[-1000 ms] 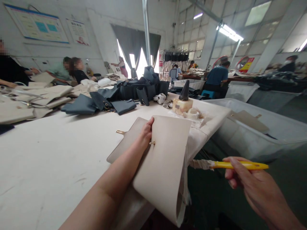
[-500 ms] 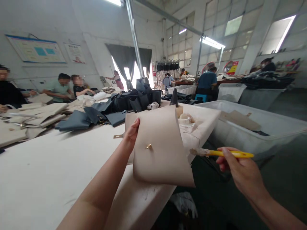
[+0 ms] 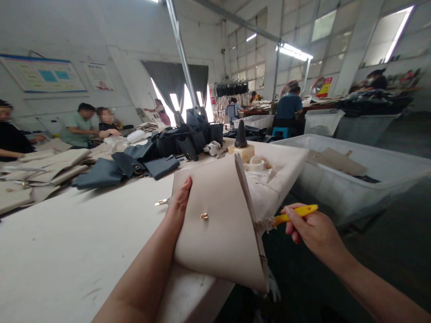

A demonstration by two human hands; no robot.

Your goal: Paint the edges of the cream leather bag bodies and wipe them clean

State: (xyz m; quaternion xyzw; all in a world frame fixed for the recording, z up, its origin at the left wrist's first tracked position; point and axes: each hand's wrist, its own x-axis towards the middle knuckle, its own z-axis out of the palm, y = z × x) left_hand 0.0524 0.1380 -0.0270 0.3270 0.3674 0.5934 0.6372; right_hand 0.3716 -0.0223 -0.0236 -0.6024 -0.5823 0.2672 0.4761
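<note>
My left hand [image 3: 182,196] grips a beige leather bag piece [image 3: 215,242] by its left side, thumb on the front and the other fingers hidden behind it. A small gold clasp [image 3: 203,216] sits on its front, and a strap end with a gold fitting [image 3: 161,202] sticks out at the left. The piece is tilted over the table's edge, its layers parted along the right side. In my right hand [image 3: 308,226] is a brush with a yellow handle [image 3: 296,213]. Its whitish, caked bristles [image 3: 265,224] meet the right edge of the piece.
On the white table [image 3: 84,242] lie dark blue bag pieces [image 3: 161,167] and stacked beige pieces [image 3: 60,166]. A black cone on a block [image 3: 240,139] stands near a white glue-stained dish [image 3: 256,164]. At right is a white bin [image 3: 353,179]. Several people work farther off.
My right hand has moved the brush left, from beside the bag piece onto its right edge. The piece has tilted, so its layered right side now shows. The view has shifted slightly.
</note>
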